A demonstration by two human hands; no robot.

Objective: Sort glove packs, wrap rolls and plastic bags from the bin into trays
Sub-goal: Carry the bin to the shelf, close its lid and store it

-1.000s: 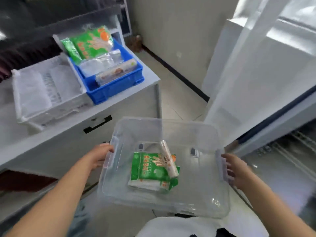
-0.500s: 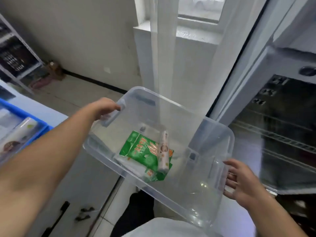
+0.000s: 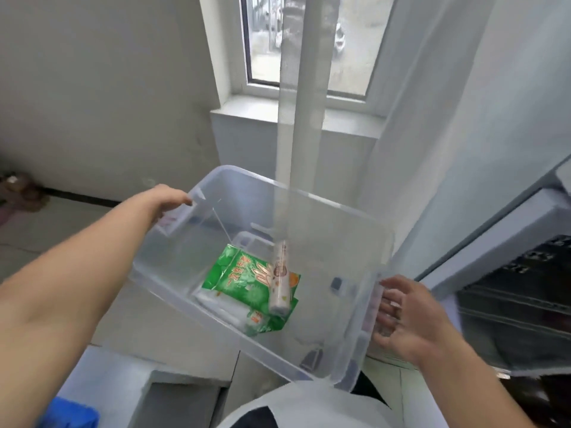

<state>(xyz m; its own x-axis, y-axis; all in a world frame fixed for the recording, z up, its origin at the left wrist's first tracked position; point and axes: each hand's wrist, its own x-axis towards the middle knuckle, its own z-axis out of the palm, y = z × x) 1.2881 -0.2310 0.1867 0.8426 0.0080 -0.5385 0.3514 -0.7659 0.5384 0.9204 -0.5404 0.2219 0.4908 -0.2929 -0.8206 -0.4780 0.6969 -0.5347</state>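
Head view
Bin: a clear plastic bin (image 3: 346, 230) is carried in the air between the two hands, tilted so that the left-hand end sits higher than the right-hand end.
Left hand: the left hand (image 3: 168, 199) is curled over the handle at the bin's upper left end, fingers closed on it.
Right hand: the right hand (image 3: 411, 319) holds the handle at the lower right end; its fingers hook under the lip and show blurred through the plastic.
Glove pack: a green glove pack (image 3: 244, 279) lies flat on the bin floor, roughly midway between the hands and a little nearer the right one.
Wrap roll: a slim white wrap roll (image 3: 280, 281) lies across the glove pack's right part, touching it, its length running away from the person.
Plastic bags: a pale flat packet (image 3: 221, 305) shows from under the glove pack's near edge; whether it is a bag pack cannot be told.
Blue tray: a blue corner (image 3: 69, 413) shows below the left forearm, at the frame's bottom edge.
Window: a window (image 3: 309, 44) with a sheer curtain stands beyond the bin, ahead of both hands.
Dark rack: an open dark rack (image 3: 519, 304) stands just beyond the right hand.
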